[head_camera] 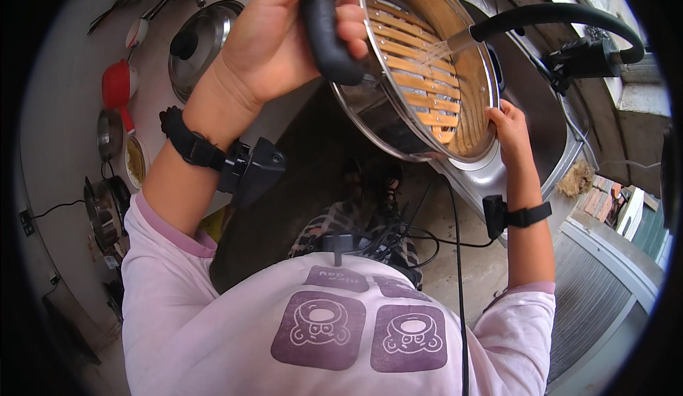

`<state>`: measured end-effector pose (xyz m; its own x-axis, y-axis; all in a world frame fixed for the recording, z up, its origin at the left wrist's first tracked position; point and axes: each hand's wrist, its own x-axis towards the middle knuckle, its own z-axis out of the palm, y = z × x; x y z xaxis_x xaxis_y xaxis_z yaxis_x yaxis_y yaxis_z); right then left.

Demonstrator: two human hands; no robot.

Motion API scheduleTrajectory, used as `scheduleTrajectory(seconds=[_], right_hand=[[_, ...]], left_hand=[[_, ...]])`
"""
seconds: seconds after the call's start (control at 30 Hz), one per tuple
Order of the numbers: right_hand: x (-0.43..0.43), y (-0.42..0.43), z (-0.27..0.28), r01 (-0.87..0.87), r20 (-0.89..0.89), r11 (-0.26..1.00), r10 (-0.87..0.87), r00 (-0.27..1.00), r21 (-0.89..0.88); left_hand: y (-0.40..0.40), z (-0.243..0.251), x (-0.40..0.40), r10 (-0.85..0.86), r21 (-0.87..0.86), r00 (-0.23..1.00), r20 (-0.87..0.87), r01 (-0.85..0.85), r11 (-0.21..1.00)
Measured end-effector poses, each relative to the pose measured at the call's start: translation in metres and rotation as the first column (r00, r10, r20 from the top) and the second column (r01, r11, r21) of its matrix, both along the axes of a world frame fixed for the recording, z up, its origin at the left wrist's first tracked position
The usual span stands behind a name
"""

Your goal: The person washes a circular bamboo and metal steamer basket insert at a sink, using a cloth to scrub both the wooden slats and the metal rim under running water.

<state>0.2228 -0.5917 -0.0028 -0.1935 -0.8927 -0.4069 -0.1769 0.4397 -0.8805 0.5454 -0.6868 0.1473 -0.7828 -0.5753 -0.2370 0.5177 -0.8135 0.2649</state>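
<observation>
A round steel steamer basket is held up and tilted, its slatted rack of wood or bamboo facing right. My left hand grips its black side handle, fingers wrapped through it. With thumb and fingers, my right hand holds the rim at the lower right. Water runs from a black flexible faucet onto the slats. Behind and to the right of the steamer lies a steel sink, partly hidden by it.
On the counter at left are a pan with a glass lid, a red pot, a steel bowl and a dish of yellow food. A scrubbing pad of brown fibre sits by the sink corner. Black cables hang before my body.
</observation>
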Motion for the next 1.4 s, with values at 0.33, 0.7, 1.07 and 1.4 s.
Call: scheduleTrajectory(seconds=[0.33,0.7,1.07,1.4], right_hand=[[-0.022,0.044,0.042,-0.046,-0.018,0.997,0.047,0.999,0.066],[0.037,0.034,0.041,-0.047,0.298,0.999,0.041,0.954,0.011],[0.067,-0.050,0.000,0.180,0.663,0.974,-0.046,0.747,-0.135],[0.067,-0.042,-0.004,0.096,0.578,0.994,-0.054,0.814,-0.042]], left_hand=[[0.021,0.024,0.024,0.076,-0.257,0.855,0.513,0.068,0.964],[0.017,0.077,0.034,0.254,-0.570,0.775,0.579,0.161,0.806],[0.058,0.142,-0.014,0.390,-0.717,0.602,0.697,0.563,0.412],[0.032,0.117,-0.011,0.465,-0.737,0.572,0.676,0.516,0.436]])
